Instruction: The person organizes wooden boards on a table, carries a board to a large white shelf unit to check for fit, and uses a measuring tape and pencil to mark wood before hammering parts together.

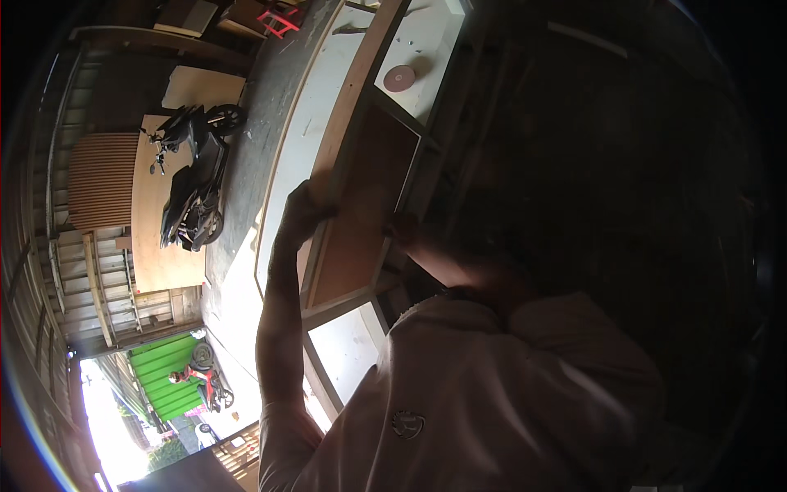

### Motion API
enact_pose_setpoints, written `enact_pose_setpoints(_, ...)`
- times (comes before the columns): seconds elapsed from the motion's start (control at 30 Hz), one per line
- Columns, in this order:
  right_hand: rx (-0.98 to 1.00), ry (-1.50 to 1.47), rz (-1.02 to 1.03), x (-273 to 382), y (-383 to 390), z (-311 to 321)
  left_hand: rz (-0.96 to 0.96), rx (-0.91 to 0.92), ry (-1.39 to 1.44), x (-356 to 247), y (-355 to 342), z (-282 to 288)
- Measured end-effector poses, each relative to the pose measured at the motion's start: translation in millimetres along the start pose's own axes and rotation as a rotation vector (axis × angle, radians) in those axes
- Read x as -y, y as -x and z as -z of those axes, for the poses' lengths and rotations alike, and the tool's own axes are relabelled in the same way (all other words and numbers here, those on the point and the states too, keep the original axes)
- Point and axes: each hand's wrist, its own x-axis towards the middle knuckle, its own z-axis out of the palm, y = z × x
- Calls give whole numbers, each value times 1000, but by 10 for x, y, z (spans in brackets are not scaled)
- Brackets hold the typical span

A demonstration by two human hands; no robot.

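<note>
A long wooden frame (349,98) lies across the white work table, with a brown panel (361,197) set between its bars. My left hand (305,211) is closed round the frame's left bar, its thumb reaching over toward the panel. At the panel's opposite edge, my right hand (401,225) is in deep shadow, its fingers curled on the frame's right bar. Both forearms come up from below, and my shirt covers the lower middle of the view.
A pink round disc (399,78) and small bits lie on the white table top (426,70). Beyond stand a black motorbike (197,172), wooden boards (156,246) and a red stool (279,21). A red motorbike (210,379) stands by a green wall. The right side is very dark.
</note>
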Motion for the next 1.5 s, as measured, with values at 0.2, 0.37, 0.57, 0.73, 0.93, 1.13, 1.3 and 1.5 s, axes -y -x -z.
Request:
enact_pose_setpoints(0.2, -164, -394, -667, 194, -52, -109, 82, 11, 128, -79, 99, -43)
enact_pose_setpoints(0.37, 13, 200, -453, -906, -275, -32, 125, -14, 226, -480, -16, -121)
enact_pose_setpoints(0.57, 138, 564, -169, -1593, -284, -95, 137, 2, 184, -533, -94, -104)
enact_pose_setpoints(0.73, 68, 110, -708, -717, -45, -176, 216, -78, 222, -299, 230, -86)
enact_pose_setpoints(0.93, -156, -495, -781, 521, -140, 114, 192, -20, 186, -425, -10, -80)
enact_pose_setpoints(1.13, -168, -596, -914, 1262, -62, 400, 195, 10, 267, -461, -45, -60)
enact_pose_setpoints(1.3, -147, -623, -902, 1296, -80, 532, 206, 12, 218, -475, -41, -24)
enact_pose_setpoints(1.5, -325, -764, -784, 1138, -109, 570, 190, -83, -55, -424, 62, -96)
